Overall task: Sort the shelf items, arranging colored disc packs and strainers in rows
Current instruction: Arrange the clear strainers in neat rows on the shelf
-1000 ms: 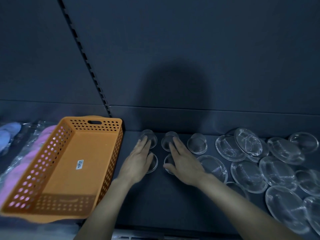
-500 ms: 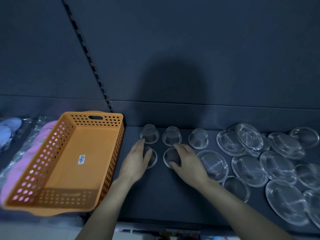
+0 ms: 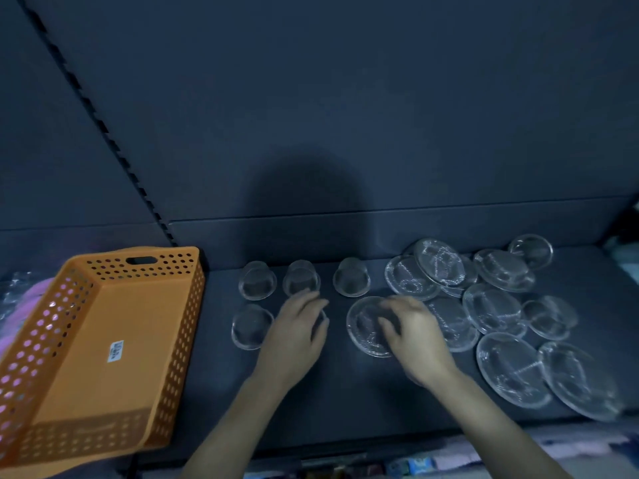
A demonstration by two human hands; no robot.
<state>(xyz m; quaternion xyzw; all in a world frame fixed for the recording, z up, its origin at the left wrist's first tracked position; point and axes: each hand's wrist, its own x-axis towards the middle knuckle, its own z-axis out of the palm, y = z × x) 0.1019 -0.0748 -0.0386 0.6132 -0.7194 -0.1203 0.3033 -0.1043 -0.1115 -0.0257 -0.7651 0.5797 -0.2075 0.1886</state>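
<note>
lining up small clear strainers [image 3: 257, 281] on the dark shelf [image 3: 345, 409]: three along the back, one in front, another mostly hidden under the left hand [image 3: 297, 330], grip open with fingers laid loosely over it. resting bent fingers of the right hand [image 3: 411, 335] on the medium strainer [image 3: 361, 326]; too blurred to tell whether that grip pinches or only touches. risks: skidding on slick plastic and knocking the back row askew, dragging the loose pile [image 3: 494, 307] just beside, or elbowing the orange basket [image 3: 103, 340] at left.

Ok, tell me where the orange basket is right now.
Head view, left side: the orange basket sits on the shelf, immediately left of the small clear strainers, with pink disc packs on its left.
</note>
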